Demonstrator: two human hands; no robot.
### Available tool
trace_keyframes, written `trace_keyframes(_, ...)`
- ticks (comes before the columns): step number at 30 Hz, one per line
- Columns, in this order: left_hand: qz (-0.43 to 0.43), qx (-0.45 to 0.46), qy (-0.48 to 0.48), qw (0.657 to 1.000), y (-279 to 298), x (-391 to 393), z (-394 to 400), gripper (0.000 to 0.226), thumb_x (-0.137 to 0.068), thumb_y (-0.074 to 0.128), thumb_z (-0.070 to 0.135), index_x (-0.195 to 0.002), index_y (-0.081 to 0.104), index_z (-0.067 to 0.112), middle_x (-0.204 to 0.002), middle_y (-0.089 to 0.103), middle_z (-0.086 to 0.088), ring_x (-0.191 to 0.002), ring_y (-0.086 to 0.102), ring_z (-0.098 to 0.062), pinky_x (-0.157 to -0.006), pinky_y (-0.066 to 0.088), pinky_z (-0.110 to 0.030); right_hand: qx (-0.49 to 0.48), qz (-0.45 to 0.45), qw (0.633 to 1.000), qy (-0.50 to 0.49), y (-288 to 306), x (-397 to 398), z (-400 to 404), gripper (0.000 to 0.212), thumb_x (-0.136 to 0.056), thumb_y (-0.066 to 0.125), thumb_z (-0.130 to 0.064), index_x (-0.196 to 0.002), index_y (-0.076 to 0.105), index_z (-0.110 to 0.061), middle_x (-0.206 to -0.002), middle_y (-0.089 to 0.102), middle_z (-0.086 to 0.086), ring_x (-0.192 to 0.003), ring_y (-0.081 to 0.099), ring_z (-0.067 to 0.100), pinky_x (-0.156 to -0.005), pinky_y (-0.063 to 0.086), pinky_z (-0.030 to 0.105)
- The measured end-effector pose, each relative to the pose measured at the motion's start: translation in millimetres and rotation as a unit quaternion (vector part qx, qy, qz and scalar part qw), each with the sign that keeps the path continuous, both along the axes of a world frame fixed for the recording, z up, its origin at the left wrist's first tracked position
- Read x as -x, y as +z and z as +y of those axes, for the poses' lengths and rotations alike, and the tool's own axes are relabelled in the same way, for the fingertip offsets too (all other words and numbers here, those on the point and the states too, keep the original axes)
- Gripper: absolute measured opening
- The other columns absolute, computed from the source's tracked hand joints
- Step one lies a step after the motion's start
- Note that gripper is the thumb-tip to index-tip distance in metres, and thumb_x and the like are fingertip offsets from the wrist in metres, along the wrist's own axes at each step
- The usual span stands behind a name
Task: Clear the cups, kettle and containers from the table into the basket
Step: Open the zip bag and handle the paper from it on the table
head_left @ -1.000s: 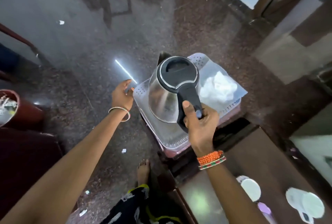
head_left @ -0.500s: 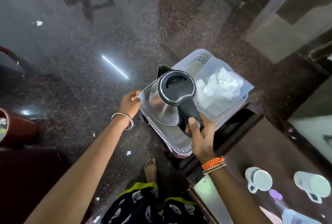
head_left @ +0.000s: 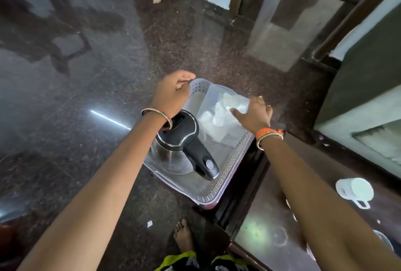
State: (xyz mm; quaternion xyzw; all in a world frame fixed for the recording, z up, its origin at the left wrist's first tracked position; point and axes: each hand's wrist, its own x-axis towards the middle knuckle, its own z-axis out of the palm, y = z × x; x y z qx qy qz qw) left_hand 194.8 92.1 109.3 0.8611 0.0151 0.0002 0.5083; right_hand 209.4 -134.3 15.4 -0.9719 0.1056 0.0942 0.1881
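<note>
Both hands gripping basket: left hand, right hand; kettle upright inside, handle toward person.

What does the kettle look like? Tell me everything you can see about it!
The kettle has a shiny silver metal body, a round black lid with a chrome ring and a thick black handle with an oval button. It stands upright inside the white perforated basket, handle pointing toward the person. No hand holds it; the left forearm passes over its lid.

Kettle and container crowd the basket; near corner free.
</note>
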Motion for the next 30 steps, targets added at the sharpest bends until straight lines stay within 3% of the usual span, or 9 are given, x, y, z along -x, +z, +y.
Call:
trace_keyframes(3,0.028,-0.052,-0.046,0.997,-8,-6,2,0.035,-0.086,0.042,-0.001,-0.11,0.063,0.012,-0.116,0.065,-0.002,-0.105,0.058,-0.01,-0.076,0.039,0.001,0.047,-0.002,0.999,0.028,-2,-2,6,0.046,-0.087,0.061,-0.025,-0.128,0.048,-0.01,-0.132,0.053,0.014,-0.125,0.048,0.031,-0.109,0.026,0.047)
trace_keyframes(6,0.032,-0.061,-0.044,0.997,-11,-2,4,0.036,-0.085,0.042,-0.002,-0.108,0.064,0.013,-0.116,0.066,-0.001,-0.108,0.059,-0.012,-0.086,0.042,-0.013,0.072,-0.025,0.997,0.003,-5,0,13,0.051,-0.082,0.061,-0.005,-0.128,0.041,-0.008,-0.127,0.051,0.016,-0.119,0.05,0.035,-0.103,0.033,0.052)
trace_keyframes(8,0.029,-0.055,-0.044,0.997,-11,2,2,0.036,-0.084,0.042,-0.002,-0.106,0.065,0.014,-0.115,0.066,-0.002,-0.108,0.059,-0.014,-0.095,0.043,-0.022,0.086,-0.017,0.996,0.002,-9,0,12,0.051,-0.081,0.061,-0.004,-0.127,0.041,-0.008,-0.123,0.054,0.016,-0.114,0.053,0.035,-0.102,0.032,0.051)
trace_keyframes(11,0.019,-0.052,-0.032,0.998,-11,7,-7,0.036,-0.084,0.041,-0.002,-0.104,0.065,0.016,-0.115,0.066,-0.002,-0.107,0.059,-0.014,-0.096,0.044,-0.027,0.089,-0.024,0.995,0.032,-10,0,8,0.026,-0.08,0.056,-0.005,-0.106,0.058,-0.01,-0.1,0.067,0.011,-0.094,0.06,0.033,-0.098,0.029,0.043)
trace_keyframes(15,-0.027,-0.041,-0.01,0.999,8,13,-36,0.033,-0.083,0.04,0.0,-0.101,0.064,0.014,-0.102,0.065,0.003,-0.095,0.057,-0.007,-0.082,0.044,-0.019,-0.057,-0.112,0.992,-0.008,10,20,1,0.009,-0.076,0.058,-0.017,-0.074,0.055,-0.009,-0.079,0.053,0.003,-0.075,0.048,0.024,-0.078,0.03,0.037)
trace_keyframes(18,-0.024,0.013,0.0,1.0,13,22,-76,0.027,-0.079,0.043,0.007,-0.096,0.063,0.015,-0.093,0.063,0.001,-0.082,0.059,-0.007,-0.076,0.045,-0.012,-0.203,-0.179,0.962,-0.04,43,51,-14,0.036,-0.075,0.056,-0.008,-0.059,0.026,-0.019,-0.057,0.03,-0.004,-0.054,0.026,0.014,-0.052,0.026,0.026)
trace_keyframes(22,0.15,0.137,-0.023,0.979,2,55,-162,0.019,-0.079,0.054,0.032,-0.095,0.053,0.024,-0.087,0.061,0.0,-0.078,0.063,-0.019,-0.073,0.056,-0.036,-0.246,-0.257,0.931,-0.087,73,106,-63,0.029,-0.071,0.052,0.002,-0.063,0.03,-0.015,-0.056,0.027,-0.006,-0.055,0.022,0.014,-0.049,0.025,0.021)
trace_keyframes(26,0.275,0.179,-0.056,0.943,-8,96,-259,0.043,-0.084,0.058,0.042,-0.112,0.049,0.011,-0.105,0.062,-0.005,-0.092,0.065,-0.018,-0.06,0.058,-0.029,-0.17,-0.278,0.94,-0.104,77,166,-127,0.024,-0.063,0.049,0.004,-0.066,0.036,-0.017,-0.062,0.037,-0.005,-0.059,0.034,0.018,-0.054,0.03,0.034)
trace_keyframes(30,0.289,0.229,-0.085,0.925,-16,131,-338,0.018,-0.084,0.063,0.033,-0.084,0.057,0.016,-0.082,0.063,-0.004,-0.072,0.064,-0.014,-0.067,0.059,-0.039,-0.104,-0.258,0.96,-0.028,67,222,-191,0.028,-0.057,0.049,0.002,-0.073,0.04,-0.019,-0.08,0.057,0.006,-0.072,0.051,0.031,-0.062,0.045,0.041)
